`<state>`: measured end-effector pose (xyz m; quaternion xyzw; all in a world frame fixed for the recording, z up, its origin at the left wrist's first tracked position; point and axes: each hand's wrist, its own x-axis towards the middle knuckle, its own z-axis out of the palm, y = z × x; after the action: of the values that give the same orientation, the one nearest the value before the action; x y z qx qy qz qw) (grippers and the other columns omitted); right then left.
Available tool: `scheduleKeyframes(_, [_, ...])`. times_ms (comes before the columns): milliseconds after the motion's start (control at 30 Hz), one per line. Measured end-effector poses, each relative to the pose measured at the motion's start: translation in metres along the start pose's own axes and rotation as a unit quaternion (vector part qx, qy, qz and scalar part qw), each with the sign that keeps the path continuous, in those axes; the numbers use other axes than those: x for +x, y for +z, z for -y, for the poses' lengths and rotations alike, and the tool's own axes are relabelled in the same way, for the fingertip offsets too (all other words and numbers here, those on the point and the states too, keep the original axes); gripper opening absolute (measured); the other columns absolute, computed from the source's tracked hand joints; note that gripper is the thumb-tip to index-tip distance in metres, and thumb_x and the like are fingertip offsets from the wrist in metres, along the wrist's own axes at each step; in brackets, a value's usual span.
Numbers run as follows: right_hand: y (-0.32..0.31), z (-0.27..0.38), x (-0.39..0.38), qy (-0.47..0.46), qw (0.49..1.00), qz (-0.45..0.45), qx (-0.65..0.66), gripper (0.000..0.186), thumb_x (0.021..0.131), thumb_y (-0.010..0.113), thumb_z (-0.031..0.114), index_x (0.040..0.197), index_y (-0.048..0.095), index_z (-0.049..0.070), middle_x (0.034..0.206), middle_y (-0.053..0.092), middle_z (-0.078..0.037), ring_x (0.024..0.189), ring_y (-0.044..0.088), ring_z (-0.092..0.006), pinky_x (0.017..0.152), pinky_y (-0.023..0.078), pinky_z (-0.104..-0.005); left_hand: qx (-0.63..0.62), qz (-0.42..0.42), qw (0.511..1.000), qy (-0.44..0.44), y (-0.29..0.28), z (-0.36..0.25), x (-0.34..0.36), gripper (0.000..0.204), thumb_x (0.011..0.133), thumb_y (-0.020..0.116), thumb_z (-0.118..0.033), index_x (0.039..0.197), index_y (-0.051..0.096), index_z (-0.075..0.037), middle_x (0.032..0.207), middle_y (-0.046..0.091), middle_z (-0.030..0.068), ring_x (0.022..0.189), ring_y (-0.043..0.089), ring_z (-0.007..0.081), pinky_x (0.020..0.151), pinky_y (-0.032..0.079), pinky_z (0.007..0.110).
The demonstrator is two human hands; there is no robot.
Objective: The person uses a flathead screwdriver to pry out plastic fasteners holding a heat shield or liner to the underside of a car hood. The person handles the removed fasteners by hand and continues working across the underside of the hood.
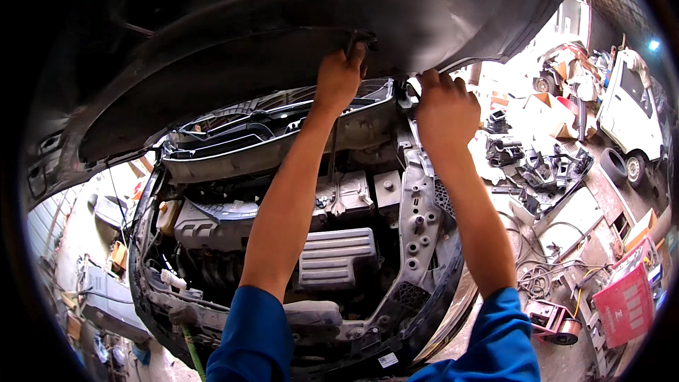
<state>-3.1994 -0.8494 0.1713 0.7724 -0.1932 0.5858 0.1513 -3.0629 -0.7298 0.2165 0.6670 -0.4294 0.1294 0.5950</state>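
A raised car hood (233,35), its dark underside dusty and scuffed, fills the upper frame above an open engine bay (304,240). Inside the bay sit a grey ribbed engine cover (336,258), a battery box (350,194) and hoses. The left hand (339,78) reaches up to the hood's front edge, fingers curled closed around a small dark latch part (357,41) there. The right hand (445,110) is bunched against the same edge, just beside it; what it grips cannot be told. Scrap parts (537,166) and a white vehicle (629,113) lie on the yard floor to the right.
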Motion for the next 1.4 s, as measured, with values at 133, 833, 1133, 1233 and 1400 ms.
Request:
scheduleKeyframes(133, [-0.003, 0.027, -0.01, 0.05, 0.998, 0.033, -0.005, 0.005, 0.077, 0.06, 0.011, 0.08, 0.056, 0.009, 0.074, 0.065, -0.007, 0.073, 0.067, -0.0249, 0.054, 0.054, -0.0358, -0.055, -0.004, 0.998, -0.021, 0.003, -0.003, -0.001, 0.05, 0.096, 0.057, -0.048, 0.071, 0.054, -0.004, 0.055, 0.048, 0.0007, 0.046, 0.045, 0.0097, 0.044, 0.032, 0.027])
scheduleKeyframes(833, [0.048, -0.069, 0.048, -0.197, 0.967, -0.098, 0.127, 0.039, 0.088, 0.067, 0.038, 0.063, 0.054, 0.012, 0.048, 0.055, -0.005, 0.039, 0.055, -0.024, 0.037, 0.038, -0.037, 0.068, -0.023, 0.996, 0.051, -0.008, 0.02, 0.014, 0.036, 0.101, 0.054, -0.035, 0.099, 0.067, -0.002, 0.058, 0.047, -0.0001, 0.048, 0.044, 0.0085, 0.045, 0.034, 0.027])
scheduleKeyframes(1133, [0.07, -0.083, 0.055, -0.213, 0.959, -0.12, 0.141, 0.042, 0.085, 0.07, 0.041, 0.061, 0.054, 0.011, 0.049, 0.056, -0.007, 0.04, 0.055, -0.0239, 0.039, 0.042, -0.0358, 0.069, -0.033, 0.996, 0.055, -0.006, 0.011, 0.011, 0.031, 0.098, 0.056, -0.026, 0.088, 0.065, 0.002, 0.058, 0.055, 0.0099, 0.053, 0.054, 0.0221, 0.054, 0.042, 0.036])
scheduleKeyframes(1233, [0.077, -0.085, 0.058, -0.228, 0.947, -0.145, 0.175, 0.037, 0.082, 0.075, 0.035, 0.063, 0.053, 0.011, 0.049, 0.053, -0.006, 0.04, 0.053, -0.0245, 0.038, 0.039, -0.036, 0.068, -0.04, 0.994, 0.072, -0.006, 0.016, 0.012, 0.032, 0.098, 0.057, -0.027, 0.087, 0.064, 0.002, 0.058, 0.055, 0.0099, 0.053, 0.053, 0.0215, 0.053, 0.041, 0.036])
scheduleKeyframes(1400, [0.088, -0.093, 0.066, -0.246, 0.94, -0.166, 0.169, 0.039, 0.082, 0.074, 0.038, 0.062, 0.054, 0.012, 0.05, 0.055, -0.005, 0.04, 0.055, -0.0233, 0.039, 0.041, -0.0351, 0.068, -0.043, 0.994, 0.072, -0.005, 0.018, 0.015, 0.037, 0.098, 0.058, -0.031, 0.08, 0.06, 0.001, 0.057, 0.053, 0.0102, 0.052, 0.052, 0.0217, 0.053, 0.04, 0.037])
